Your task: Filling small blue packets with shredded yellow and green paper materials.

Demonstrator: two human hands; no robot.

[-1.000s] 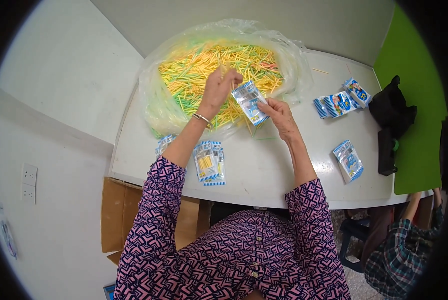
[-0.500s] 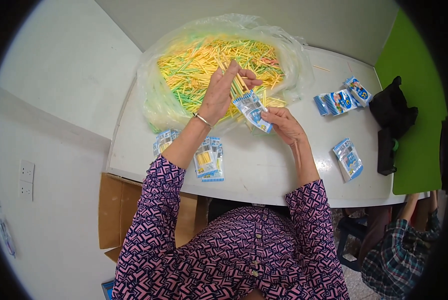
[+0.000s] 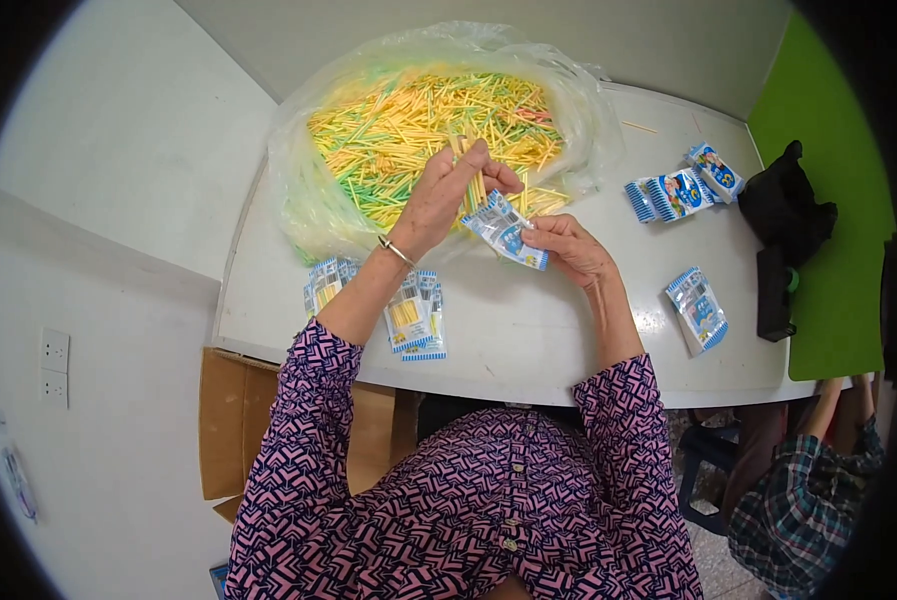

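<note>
Left hand (image 3: 443, 200)'s pinching some skinny yellowish sticks (image 3: 477, 186) at the top end of a shiny blue-and-white printed packet (image 3: 509, 233); right hand (image 3: 574, 250)'s gripping its lower part. Just behind, crinkly see-through plastic bag (image 3: 293, 190), heaped with loose sticks (image 3: 393, 135).

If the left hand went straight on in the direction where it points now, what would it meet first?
Past the few sticks it holds, the left hand would probably meet the loose yellow and green sticks in the clear plastic bag first; its height above them is unclear.
</note>
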